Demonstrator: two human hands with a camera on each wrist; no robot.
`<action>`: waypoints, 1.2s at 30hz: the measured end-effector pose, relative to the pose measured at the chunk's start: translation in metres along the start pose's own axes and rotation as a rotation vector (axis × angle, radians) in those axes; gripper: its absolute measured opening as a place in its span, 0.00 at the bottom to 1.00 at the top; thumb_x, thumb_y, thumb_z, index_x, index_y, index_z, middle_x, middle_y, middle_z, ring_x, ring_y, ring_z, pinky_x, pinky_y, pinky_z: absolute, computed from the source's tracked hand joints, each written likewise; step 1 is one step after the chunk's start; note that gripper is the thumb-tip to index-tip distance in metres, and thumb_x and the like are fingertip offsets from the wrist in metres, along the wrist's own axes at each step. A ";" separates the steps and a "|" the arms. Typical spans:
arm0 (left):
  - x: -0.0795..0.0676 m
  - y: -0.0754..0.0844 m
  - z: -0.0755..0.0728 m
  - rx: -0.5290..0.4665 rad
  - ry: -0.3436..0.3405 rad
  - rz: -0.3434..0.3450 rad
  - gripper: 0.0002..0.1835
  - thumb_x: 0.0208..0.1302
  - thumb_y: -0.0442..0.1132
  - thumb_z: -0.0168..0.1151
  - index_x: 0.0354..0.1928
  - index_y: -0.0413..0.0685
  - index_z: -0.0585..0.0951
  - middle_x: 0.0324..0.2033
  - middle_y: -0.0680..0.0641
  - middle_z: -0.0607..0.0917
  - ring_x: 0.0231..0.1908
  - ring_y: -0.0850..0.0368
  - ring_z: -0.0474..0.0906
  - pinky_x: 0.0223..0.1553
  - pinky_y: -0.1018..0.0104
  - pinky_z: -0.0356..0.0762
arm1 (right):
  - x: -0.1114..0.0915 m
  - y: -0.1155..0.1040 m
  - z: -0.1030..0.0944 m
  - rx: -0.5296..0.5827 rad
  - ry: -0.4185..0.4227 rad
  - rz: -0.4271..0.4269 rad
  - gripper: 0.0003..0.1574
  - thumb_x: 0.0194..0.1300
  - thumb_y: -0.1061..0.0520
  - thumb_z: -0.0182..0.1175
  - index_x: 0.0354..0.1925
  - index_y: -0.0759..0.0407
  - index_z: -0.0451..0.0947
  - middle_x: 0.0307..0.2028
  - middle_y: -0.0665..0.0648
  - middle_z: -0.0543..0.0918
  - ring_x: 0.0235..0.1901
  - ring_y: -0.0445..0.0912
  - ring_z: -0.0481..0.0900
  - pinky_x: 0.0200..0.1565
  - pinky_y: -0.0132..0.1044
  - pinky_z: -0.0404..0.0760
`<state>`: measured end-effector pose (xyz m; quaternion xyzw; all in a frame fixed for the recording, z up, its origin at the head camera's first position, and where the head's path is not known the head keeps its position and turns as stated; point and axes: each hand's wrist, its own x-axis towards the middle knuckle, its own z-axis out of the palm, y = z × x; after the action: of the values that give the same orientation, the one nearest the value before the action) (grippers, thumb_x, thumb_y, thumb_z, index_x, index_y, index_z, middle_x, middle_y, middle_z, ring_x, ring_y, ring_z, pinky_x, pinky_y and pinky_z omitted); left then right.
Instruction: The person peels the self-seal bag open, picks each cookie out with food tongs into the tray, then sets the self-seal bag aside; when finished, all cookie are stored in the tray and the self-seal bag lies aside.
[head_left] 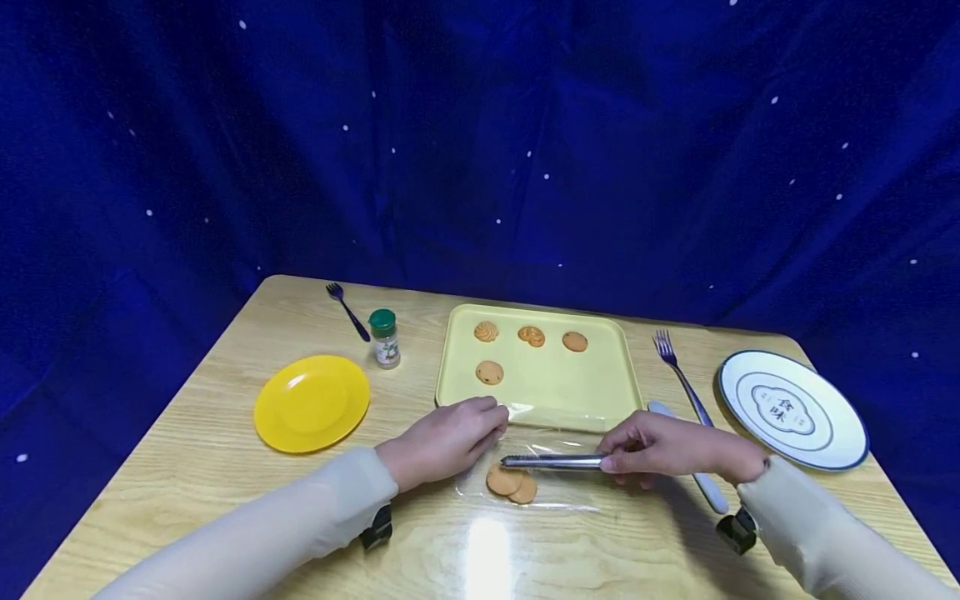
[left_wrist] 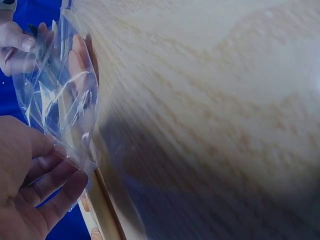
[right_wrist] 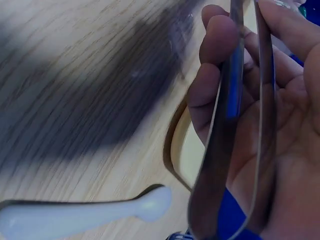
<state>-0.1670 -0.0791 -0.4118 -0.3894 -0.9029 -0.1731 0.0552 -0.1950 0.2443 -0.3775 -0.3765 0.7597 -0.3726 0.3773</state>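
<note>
Right hand [head_left: 660,446] around tongs [head_left: 555,462], left hand [head_left: 453,435] in pinch on bag [head_left: 558,490] edge, room between shaker [head_left: 387,346] and tray [head_left: 558,375]

1. A curtain [head_left: 480,150] hangs behind the counter [head_left: 187,517].
2. Mid-counter lies a tray [head_left: 562,392], bearing four cookies [head_left: 490,372]: three along the back, one front left.
3. Before the tray lies a bag [head_left: 558,502] with two overlapping biscuits [head_left: 501,482]; tongs [head_left: 555,462] extend just behind them, between the hands [head_left: 450,442] [head_left: 660,443].
4. Left of the tray: a shaker [head_left: 386,342], a small fork [head_left: 348,312] behind it, a saucer [head_left: 311,404] before it.
5. Right: a utensil [head_left: 712,493], a longer fork [head_left: 678,371], then a plate [head_left: 795,450].
</note>
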 end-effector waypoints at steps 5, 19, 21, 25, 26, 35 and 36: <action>-0.001 0.001 -0.001 0.005 -0.005 -0.002 0.04 0.72 0.39 0.53 0.36 0.52 0.75 0.30 0.56 0.76 0.31 0.66 0.71 0.33 0.74 0.75 | 0.010 0.000 0.001 -0.008 -0.017 -0.019 0.16 0.72 0.56 0.54 0.36 0.68 0.79 0.23 0.73 0.77 0.16 0.39 0.71 0.19 0.40 0.78; 0.000 -0.001 0.002 0.014 0.007 0.003 0.04 0.71 0.39 0.53 0.36 0.52 0.75 0.31 0.56 0.76 0.31 0.65 0.71 0.32 0.74 0.76 | 0.005 0.004 -0.001 -0.038 0.110 0.043 0.15 0.72 0.56 0.53 0.34 0.68 0.77 0.24 0.72 0.78 0.16 0.35 0.72 0.18 0.38 0.76; 0.000 -0.001 0.002 0.020 0.009 0.001 0.04 0.71 0.39 0.53 0.37 0.52 0.75 0.31 0.56 0.76 0.31 0.65 0.72 0.32 0.74 0.76 | 0.004 0.005 -0.001 -0.027 0.114 0.066 0.16 0.72 0.56 0.54 0.33 0.68 0.77 0.24 0.72 0.79 0.16 0.36 0.72 0.18 0.39 0.77; 0.001 -0.001 0.000 0.032 0.019 -0.003 0.04 0.71 0.39 0.53 0.37 0.52 0.76 0.31 0.56 0.76 0.31 0.66 0.72 0.32 0.73 0.77 | 0.002 0.006 -0.001 0.002 0.080 0.103 0.17 0.72 0.54 0.53 0.33 0.67 0.77 0.26 0.73 0.79 0.17 0.36 0.72 0.19 0.38 0.77; 0.001 -0.001 0.000 0.031 0.018 -0.003 0.04 0.71 0.39 0.52 0.37 0.52 0.76 0.31 0.56 0.76 0.31 0.66 0.72 0.32 0.74 0.76 | 0.001 0.006 -0.001 0.010 0.066 0.108 0.18 0.72 0.53 0.53 0.34 0.67 0.77 0.26 0.73 0.79 0.17 0.36 0.72 0.19 0.38 0.77; 0.000 0.000 -0.001 0.019 -0.002 -0.012 0.04 0.72 0.38 0.52 0.37 0.52 0.75 0.31 0.56 0.77 0.31 0.65 0.73 0.33 0.73 0.77 | -0.001 0.011 -0.002 0.022 0.016 0.071 0.20 0.73 0.53 0.52 0.34 0.69 0.77 0.26 0.76 0.78 0.16 0.36 0.73 0.19 0.43 0.78; 0.000 0.000 -0.001 0.016 -0.007 -0.014 0.04 0.72 0.38 0.52 0.37 0.52 0.75 0.31 0.56 0.77 0.31 0.65 0.72 0.32 0.74 0.77 | -0.002 0.012 -0.003 0.021 0.019 0.056 0.19 0.73 0.54 0.52 0.34 0.69 0.77 0.26 0.75 0.78 0.16 0.38 0.73 0.19 0.43 0.78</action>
<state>-0.1671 -0.0794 -0.4109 -0.3834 -0.9071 -0.1651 0.0539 -0.1998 0.2520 -0.3856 -0.3478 0.7694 -0.3734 0.3843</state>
